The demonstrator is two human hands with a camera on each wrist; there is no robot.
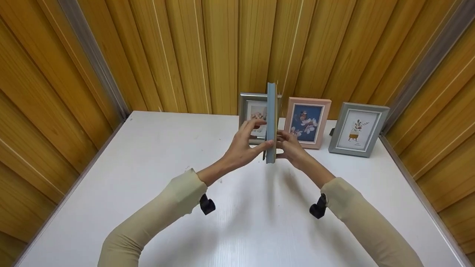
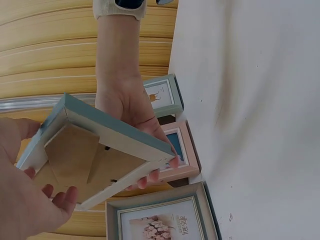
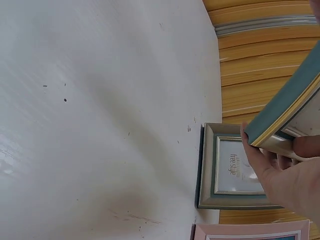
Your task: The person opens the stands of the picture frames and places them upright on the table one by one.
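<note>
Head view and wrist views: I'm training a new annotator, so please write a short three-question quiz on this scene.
1. True or false: the blue-green wooden picture frame lies flat on the white table.
2. How many frames stand by the wall?
3. Which hand holds the raised frame? A left hand only; B right hand only; C both.

Key: 1 false, it is held up edge-on; 2 three: grey-green frame, pink frame, grey frame; 3 C.
</note>
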